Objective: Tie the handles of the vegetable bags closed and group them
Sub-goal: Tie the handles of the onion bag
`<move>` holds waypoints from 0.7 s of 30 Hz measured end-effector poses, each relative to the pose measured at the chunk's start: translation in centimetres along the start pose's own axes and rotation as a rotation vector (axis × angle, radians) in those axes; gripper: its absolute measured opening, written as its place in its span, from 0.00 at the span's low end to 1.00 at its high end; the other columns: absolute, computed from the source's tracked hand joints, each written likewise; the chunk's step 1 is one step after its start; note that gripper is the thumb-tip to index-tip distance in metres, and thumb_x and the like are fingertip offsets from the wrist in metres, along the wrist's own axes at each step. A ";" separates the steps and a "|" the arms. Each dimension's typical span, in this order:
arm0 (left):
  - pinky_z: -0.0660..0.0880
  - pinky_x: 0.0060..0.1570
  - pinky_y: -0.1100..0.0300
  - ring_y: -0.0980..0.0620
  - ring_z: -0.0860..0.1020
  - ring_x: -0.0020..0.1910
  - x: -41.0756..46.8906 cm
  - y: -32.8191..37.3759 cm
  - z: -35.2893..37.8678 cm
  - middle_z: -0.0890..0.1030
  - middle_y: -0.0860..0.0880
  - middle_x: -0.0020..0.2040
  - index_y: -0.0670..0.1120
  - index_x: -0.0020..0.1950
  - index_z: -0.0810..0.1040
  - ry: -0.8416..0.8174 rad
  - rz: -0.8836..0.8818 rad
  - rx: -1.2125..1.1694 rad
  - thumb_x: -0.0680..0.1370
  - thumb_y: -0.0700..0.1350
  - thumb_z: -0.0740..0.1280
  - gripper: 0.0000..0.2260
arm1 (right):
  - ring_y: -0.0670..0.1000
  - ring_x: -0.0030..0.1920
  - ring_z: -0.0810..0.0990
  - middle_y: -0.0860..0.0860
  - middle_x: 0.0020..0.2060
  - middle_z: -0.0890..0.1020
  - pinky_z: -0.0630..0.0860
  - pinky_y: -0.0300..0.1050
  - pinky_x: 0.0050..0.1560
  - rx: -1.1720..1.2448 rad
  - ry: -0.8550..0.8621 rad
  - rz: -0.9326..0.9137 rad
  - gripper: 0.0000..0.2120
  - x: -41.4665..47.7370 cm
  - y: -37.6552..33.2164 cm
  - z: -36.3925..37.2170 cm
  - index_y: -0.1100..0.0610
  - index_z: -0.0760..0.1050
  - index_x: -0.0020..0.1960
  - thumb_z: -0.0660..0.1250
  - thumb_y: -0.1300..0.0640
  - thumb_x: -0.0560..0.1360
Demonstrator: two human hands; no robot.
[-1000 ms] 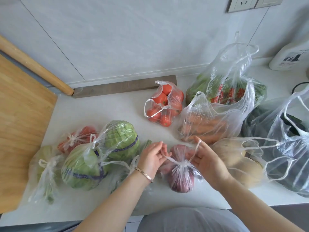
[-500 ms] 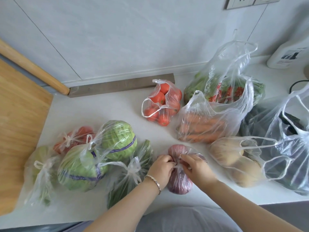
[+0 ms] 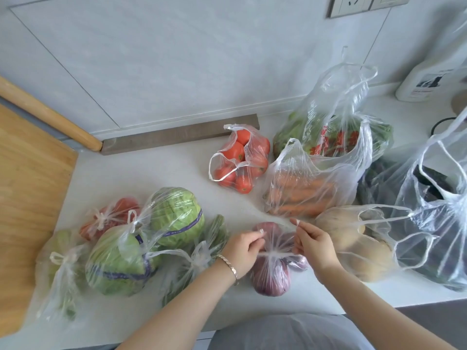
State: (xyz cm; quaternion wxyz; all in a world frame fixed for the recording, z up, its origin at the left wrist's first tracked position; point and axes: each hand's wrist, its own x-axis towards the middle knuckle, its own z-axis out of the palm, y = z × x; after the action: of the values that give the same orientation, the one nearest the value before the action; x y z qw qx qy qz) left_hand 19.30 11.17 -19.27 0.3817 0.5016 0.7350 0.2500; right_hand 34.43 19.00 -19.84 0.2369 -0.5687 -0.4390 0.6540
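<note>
Crinkled clear plastic bag [image 3: 276, 242], round purple bulbs [image 3: 271, 282] inside; left hand [image 3: 243, 248], right hand [image 3: 316, 245] fingers [image 3: 299, 229] pinch twisted handle ends [image 3: 298, 221].

Open counter [image 3: 156, 183] between cabbage bag [image 3: 177, 215] and tomato bag [image 3: 240, 162], carrot bag [image 3: 303, 190] and potato bag [image 3: 353, 238] crowding the right side

Soft, even daylight keeps the scene bright, and the white counter [image 3: 156, 173] shows only faint, diffuse shadows under the bags. The crinkled plastic of the carrot bag [image 3: 310, 183] and the dark bag [image 3: 429, 223] catches a pale sheen. Wide-angle distortion bends the wall [image 3: 177, 59] seams and the wooden board [image 3: 25, 198] near the edges, while the onion bag [image 3: 271, 276] at centre is crisp and the corners are slightly soft.
</note>
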 end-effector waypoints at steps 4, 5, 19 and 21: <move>0.64 0.37 0.74 0.60 0.67 0.31 0.6 1.2 0.8 0.72 0.52 0.43 0.36 0.48 0.80 0.032 -0.088 -0.144 0.69 0.45 0.74 0.14 | 0.46 0.31 0.75 0.48 0.27 0.78 0.76 0.38 0.41 -0.099 -0.090 -0.219 0.12 -0.6 -2.3 0.8 0.54 0.79 0.44 0.61 0.67 0.77; 0.64 0.36 0.73 0.57 0.66 0.31 0.5 1.5 1.0 0.72 0.50 0.41 0.35 0.42 0.79 0.014 -0.095 -0.173 0.68 0.46 0.74 0.14 | 0.43 0.33 0.77 0.47 0.30 0.80 0.76 0.34 0.43 -0.156 -0.117 -0.277 0.11 -0.8 -2.7 1.0 0.54 0.79 0.42 0.62 0.67 0.75; 0.68 0.34 0.72 0.63 0.70 0.25 0.7 3.3 1.1 0.74 0.57 0.21 0.54 0.31 0.75 0.049 -0.251 -0.446 0.73 0.40 0.70 0.13 | 0.36 0.36 0.77 0.42 0.38 0.78 0.73 0.26 0.41 -0.291 -0.053 -0.463 0.12 -0.5 -3.0 1.8 0.50 0.79 0.38 0.71 0.67 0.68; 0.70 0.37 0.62 0.52 0.71 0.29 0.7 2.8 1.2 0.75 0.51 0.26 0.52 0.33 0.79 0.078 -0.307 -0.499 0.72 0.41 0.71 0.09 | 0.39 0.36 0.78 0.45 0.39 0.79 0.73 0.26 0.41 -0.303 -0.027 -0.445 0.12 -0.1 -2.7 0.9 0.49 0.78 0.37 0.71 0.66 0.69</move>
State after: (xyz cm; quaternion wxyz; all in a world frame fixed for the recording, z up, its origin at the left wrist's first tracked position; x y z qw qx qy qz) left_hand 21.66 12.85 -18.04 0.4978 0.2652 0.7324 0.3813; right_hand 33.04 19.99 -17.53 0.2814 -0.4782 -0.6492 0.5203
